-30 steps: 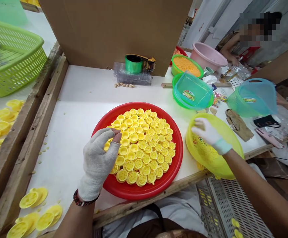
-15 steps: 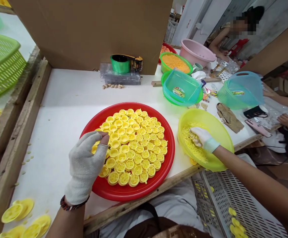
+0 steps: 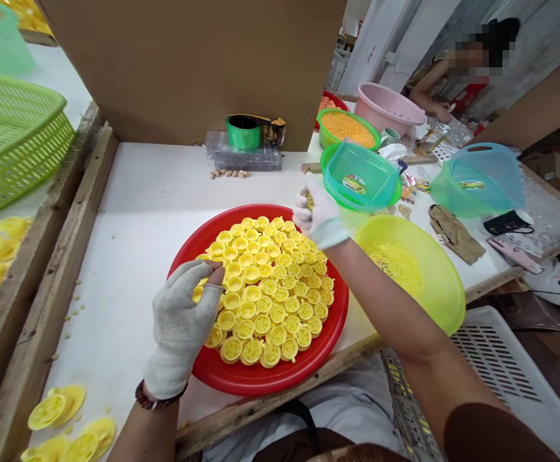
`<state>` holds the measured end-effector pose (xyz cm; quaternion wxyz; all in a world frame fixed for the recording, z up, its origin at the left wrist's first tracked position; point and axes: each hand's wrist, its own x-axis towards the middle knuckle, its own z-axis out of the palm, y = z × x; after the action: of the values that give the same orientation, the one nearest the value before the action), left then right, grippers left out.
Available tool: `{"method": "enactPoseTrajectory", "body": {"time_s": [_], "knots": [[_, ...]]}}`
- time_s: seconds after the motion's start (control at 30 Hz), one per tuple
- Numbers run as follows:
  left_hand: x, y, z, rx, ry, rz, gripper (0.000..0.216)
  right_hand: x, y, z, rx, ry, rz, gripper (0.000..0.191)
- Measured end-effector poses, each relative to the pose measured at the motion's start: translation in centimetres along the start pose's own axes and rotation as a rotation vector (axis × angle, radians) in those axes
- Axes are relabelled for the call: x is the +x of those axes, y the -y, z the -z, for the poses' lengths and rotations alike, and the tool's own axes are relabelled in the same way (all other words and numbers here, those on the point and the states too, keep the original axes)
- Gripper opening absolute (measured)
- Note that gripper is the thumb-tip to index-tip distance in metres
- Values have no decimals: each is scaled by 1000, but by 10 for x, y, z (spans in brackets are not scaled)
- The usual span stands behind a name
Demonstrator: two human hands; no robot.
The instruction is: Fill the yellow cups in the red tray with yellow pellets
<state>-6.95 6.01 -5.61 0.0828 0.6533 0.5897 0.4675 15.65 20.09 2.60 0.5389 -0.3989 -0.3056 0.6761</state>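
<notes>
My right hand (image 3: 316, 212), in a white glove, is closed around a handful of small yellow pieces (image 3: 308, 199). It is raised over the far right edge of a round red tray (image 3: 331, 340). Many small yellow cups (image 3: 251, 276) stand close together on this tray; those to the right and front hold small pieces, while several at the upper left look hollow. My left hand (image 3: 188, 314), in a glove with bare fingertips, hovers at the tray's left side, thumb and fingers pinched together. Whatever is between them is hidden. A yellow bowl (image 3: 444, 289) of loose yellow pieces stands right of the tray.
Green tape (image 3: 244, 133) sits on a flat stack before a cardboard panel (image 3: 188, 64). Bowls, including a pink basin (image 3: 388, 106), and a turquoise basket (image 3: 472, 179) stand at right. Wooden rails (image 3: 68, 256) edge the table. Another person sits at the far right.
My right hand has come out of the yellow bowl with a handful of pieces and moved left and up over the tray. The view has shifted slightly; my left hand keeps its pinch.
</notes>
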Motion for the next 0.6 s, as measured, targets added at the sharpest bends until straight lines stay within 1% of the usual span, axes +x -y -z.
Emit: {"method": "enactPoseTrajectory", "body": {"time_s": [0.03, 0.1, 0.2, 0.3, 0.43, 0.5, 0.6], "knots": [[0, 0, 0, -8, 1, -2, 18, 14, -10, -12, -10, -15, 24, 52], [0, 0, 0, -23, -4, -14, 17, 37, -25, -28, -33, -37, 63, 52], [-1, 1, 0, -38, -13, -27, 15, 62, -41, -38, -69, -60, 100, 53], [0, 0, 1, -45, -17, -25, 14, 78, -59, -37, -117, -49, 149, 55], [-1, 0, 1, -45, -17, -22, 13, 91, -82, -28, -118, -56, 198, 57], [-1, 0, 1, -48, -15, -22, 12, 95, -86, -25, -95, -76, 181, 57], [-1, 1, 0, -49, -9, -21, 12, 94, -83, -26, -50, -94, 144, 56]]}}
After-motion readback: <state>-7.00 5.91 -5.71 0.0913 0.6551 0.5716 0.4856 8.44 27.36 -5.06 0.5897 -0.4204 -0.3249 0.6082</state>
